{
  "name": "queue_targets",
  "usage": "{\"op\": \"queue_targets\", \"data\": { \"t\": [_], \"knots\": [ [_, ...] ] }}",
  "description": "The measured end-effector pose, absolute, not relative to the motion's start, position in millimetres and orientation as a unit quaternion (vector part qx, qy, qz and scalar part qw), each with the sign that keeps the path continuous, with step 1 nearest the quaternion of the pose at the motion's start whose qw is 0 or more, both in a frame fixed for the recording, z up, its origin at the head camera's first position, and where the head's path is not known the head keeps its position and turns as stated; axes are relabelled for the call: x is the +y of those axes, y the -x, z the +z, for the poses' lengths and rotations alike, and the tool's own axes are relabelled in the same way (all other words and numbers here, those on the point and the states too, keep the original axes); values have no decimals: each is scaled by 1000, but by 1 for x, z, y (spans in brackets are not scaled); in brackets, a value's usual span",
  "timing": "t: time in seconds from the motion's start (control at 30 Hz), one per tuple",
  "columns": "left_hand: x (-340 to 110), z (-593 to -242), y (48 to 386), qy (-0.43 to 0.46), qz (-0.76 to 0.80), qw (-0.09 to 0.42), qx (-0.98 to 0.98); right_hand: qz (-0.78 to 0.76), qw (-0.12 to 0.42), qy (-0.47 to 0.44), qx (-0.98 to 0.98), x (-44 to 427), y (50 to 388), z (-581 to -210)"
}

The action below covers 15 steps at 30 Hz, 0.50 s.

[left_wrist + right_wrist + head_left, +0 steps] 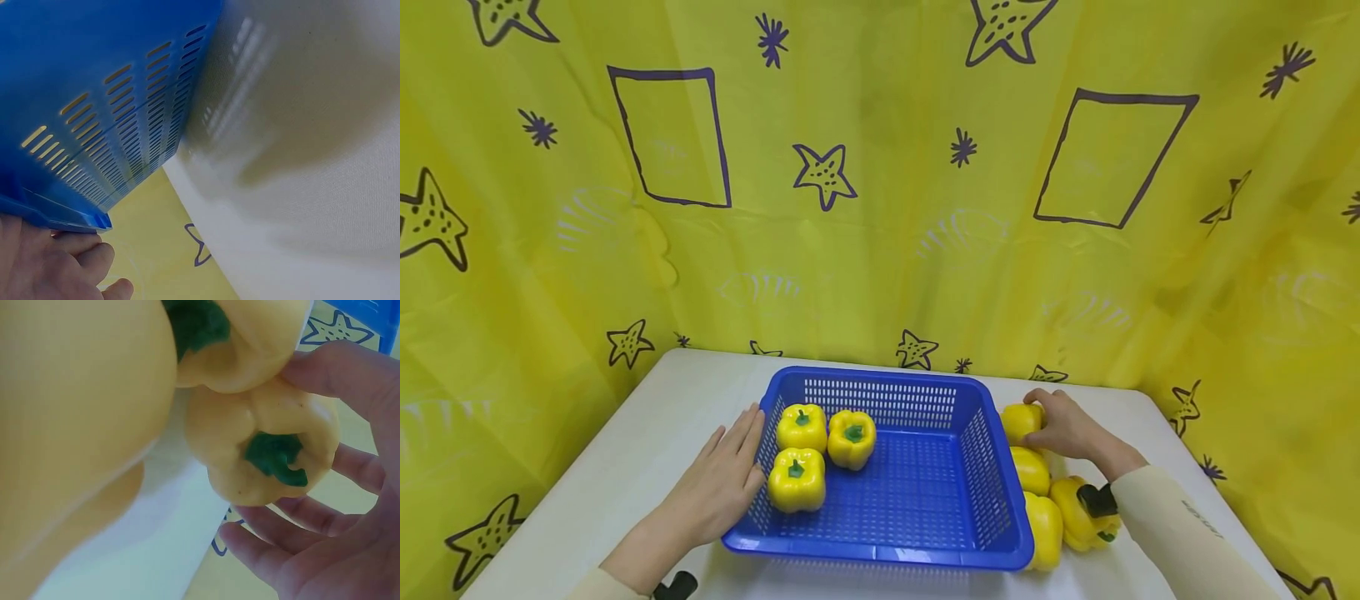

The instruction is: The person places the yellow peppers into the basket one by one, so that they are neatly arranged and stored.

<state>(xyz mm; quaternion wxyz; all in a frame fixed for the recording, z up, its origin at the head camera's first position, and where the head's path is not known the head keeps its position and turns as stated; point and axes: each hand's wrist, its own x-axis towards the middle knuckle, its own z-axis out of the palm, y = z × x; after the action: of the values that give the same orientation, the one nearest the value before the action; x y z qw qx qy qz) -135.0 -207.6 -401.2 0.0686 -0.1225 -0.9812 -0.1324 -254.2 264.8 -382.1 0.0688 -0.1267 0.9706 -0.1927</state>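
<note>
Yellow bell pepper (1013,425), right hand's (1066,423) fingers curved round it; outside blue basket's (880,553) right edge, toward white table's (625,475) far edge. Three further peppers (1043,529) nearby; three basketed peppers (797,483), left side. Left hand (722,475): fingers extended, touching basket's left rim.

1. Right sleeve (1187,533): pale cream.
2. Dark marking (1201,518): small, letter-like, upon the right sleeve.
3. Black wrist device (1098,501): at the right sleeve's cuff.
4. Left sleeve (606,587): pale cream, well leftward of the right sleeve.
5. Second black device (676,587): likewise leftward of the right sleeve.

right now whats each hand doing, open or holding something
Left hand: open, against the blue basket.
Right hand: closed around the farthest yellow pepper right of the basket.
</note>
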Motion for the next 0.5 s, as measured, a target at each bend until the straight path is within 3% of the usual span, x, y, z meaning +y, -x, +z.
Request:
{"op": "queue_targets", "data": {
  "t": [0.5],
  "knots": [
    [-208,-401,134,122,-133,68,-981,-143,85,101,981,273,249,-375]
  ]
}}
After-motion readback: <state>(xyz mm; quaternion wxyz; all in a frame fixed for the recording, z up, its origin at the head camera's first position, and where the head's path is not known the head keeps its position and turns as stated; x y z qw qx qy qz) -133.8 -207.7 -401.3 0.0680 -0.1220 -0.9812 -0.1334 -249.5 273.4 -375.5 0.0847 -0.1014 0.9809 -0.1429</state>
